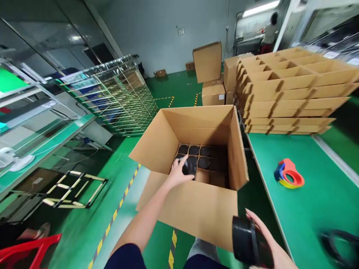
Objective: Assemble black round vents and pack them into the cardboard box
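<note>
An open cardboard box (196,213) with its flaps folded outward stands in front of me, and cardboard dividers split its inside into cells. Several black round objects (205,151) sit in the cells toward the back and left. My left hand (179,172) reaches over the near flap into the box, its fingers closed around a black cylindrical object (192,165) at the front left cells. Low on the right, outside the box, my right hand (270,243) grips another black cylindrical object (244,239), which is tilted sideways and slightly blurred.
A green-topped table (303,216) on the right bears stacked cardboard dividers (288,93), a tape dispenser (290,175) and a blurred black coil (336,243). Left are a wire rack (112,97), a workbench (56,145) and a red chair (33,248). Boxes (213,93) stand behind; a person (269,33) is far off.
</note>
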Available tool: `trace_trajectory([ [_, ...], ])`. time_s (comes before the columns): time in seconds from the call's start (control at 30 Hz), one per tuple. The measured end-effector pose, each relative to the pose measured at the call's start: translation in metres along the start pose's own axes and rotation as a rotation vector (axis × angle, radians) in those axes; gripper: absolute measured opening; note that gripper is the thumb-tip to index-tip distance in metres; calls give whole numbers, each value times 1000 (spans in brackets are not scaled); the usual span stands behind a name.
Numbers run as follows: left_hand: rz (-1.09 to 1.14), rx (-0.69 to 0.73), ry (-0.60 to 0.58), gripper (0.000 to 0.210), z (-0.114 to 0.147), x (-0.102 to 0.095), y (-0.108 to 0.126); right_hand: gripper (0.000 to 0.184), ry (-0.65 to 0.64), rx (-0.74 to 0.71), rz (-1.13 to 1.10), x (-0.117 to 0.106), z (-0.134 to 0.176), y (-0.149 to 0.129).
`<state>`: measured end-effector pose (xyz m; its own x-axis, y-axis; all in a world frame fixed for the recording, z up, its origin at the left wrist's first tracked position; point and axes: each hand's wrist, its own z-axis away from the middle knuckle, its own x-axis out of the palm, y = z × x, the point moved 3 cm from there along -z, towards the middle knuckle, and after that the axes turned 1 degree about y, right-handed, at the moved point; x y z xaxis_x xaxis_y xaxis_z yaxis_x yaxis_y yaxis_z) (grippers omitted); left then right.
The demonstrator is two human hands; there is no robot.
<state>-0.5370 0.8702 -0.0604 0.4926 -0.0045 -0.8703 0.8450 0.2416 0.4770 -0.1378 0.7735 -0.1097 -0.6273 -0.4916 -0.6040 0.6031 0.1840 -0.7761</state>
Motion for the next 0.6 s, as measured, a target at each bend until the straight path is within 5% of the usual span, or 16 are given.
trace_trajectory([
  [0.07,-142,-131,25,101,-61,8,-54,112,-26,-6,-20,17,-79,-40],
  [0.17,-217,-132,-121,106,-132,49,-105,112,107,100,118,44,-212,-60],
  [0.3,-199,109,-395,118,-178,139,-117,121,93,482,369,89,-338,7],
  [0.37,-174,255,-522,123,-184,187,-110,121,-68,653,487,110,-364,55],
  [0.47,-149,414,-653,124,-183,246,-101,120,-311,726,626,139,-371,110],
  [0.6,-149,511,-715,122,-179,296,-105,120,-343,704,670,168,-368,146],
])
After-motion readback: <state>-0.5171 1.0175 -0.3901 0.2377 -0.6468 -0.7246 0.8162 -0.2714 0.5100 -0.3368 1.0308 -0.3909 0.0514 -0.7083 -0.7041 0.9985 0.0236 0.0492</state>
